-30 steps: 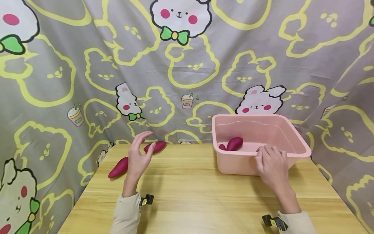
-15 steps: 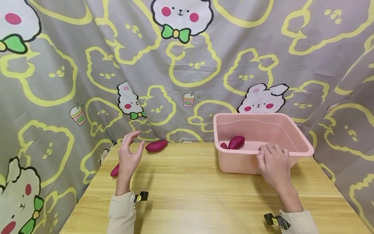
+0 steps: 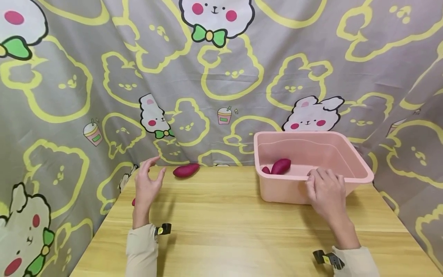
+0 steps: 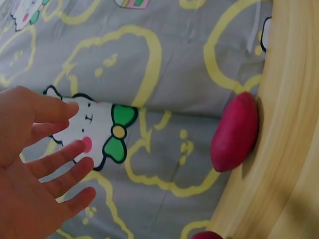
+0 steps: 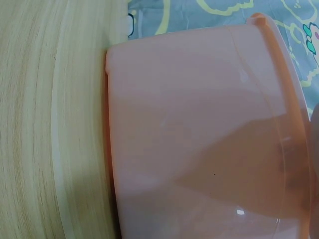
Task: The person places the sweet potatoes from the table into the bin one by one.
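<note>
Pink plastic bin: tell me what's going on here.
A person's right grip holds the near rim of the pale pink, open-topped plastic bin, where two magenta, spindle-shaped pieces show. The left grip, holding nothing, hangs at the left side of the wood-grain table. A third magenta piece is mostly hidden behind that grip in the head view, and a fourth lies untouched at the table's far edge.
</note>
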